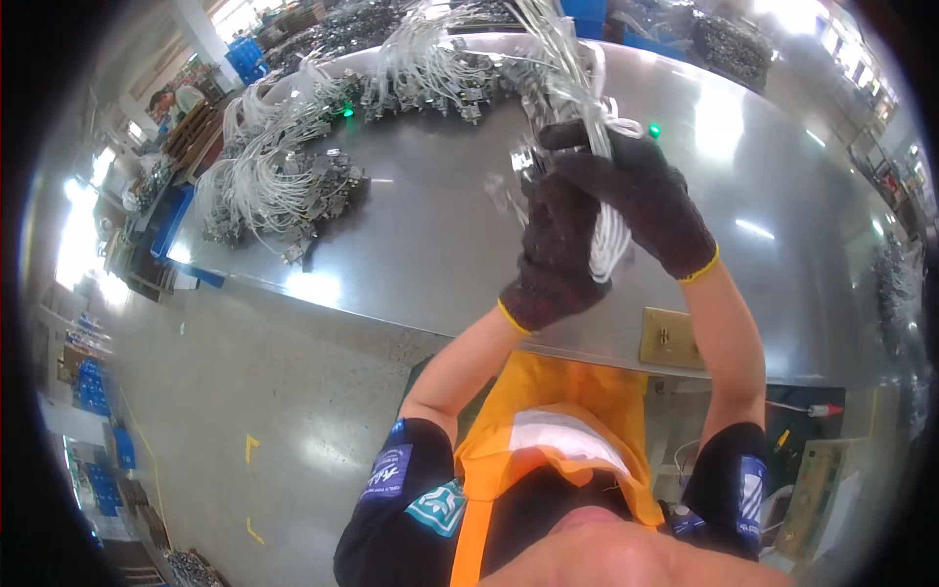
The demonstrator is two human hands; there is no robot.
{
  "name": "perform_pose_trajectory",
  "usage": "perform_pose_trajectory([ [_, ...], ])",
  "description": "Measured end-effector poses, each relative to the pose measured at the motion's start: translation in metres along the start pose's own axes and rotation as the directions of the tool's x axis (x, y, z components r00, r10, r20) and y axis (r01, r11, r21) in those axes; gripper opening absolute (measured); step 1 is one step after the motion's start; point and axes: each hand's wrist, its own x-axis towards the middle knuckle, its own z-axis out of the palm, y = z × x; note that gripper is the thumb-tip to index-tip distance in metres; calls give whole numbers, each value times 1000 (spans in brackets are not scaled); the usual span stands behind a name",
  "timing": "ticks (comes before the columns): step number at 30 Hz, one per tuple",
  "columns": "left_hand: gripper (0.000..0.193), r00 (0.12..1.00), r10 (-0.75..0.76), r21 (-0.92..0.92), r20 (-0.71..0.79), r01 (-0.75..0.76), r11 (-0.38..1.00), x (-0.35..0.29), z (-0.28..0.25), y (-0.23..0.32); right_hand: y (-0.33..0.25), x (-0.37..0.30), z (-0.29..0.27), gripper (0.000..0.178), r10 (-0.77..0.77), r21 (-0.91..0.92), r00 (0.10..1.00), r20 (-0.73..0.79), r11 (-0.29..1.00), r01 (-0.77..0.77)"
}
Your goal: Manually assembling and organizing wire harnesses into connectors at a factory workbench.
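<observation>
Both my hands wear dark gloves with yellow cuffs and are raised over the metal table (pixel 430 215). My left hand (pixel 562 240) is closed around the lower part of a bundle of white cables (pixel 611 245) with small metal ends. From the other side, my right hand (pixel 650 191) wraps the same bundle higher up, its fingers lying over the cables. Loose strands and shiny metal pieces stick out beside the left fingers, partly blurred. The bundle's far end runs up to the table's far edge. Where each finger grips is partly hidden.
Heaps of similar white cables with metal ends (pixel 269 191) line the table's left and far sides, with another heap (pixel 430 73) at the back. A flat brass-coloured plate (pixel 668 338) lies at the near edge. Blue bins (pixel 587 15) stand beyond the table.
</observation>
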Motion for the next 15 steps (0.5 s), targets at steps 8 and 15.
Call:
perform_pose_trajectory([
  [8,63,927,34,461,375,-218,860,-26,105,-26,104,-107,-6,31,99,-710,926,-365,614,-346],
  [15,60,937,162,-46,310,-156,987,-77,147,-2,100,-175,4,29,683,138,507,-527,657,-742],
])
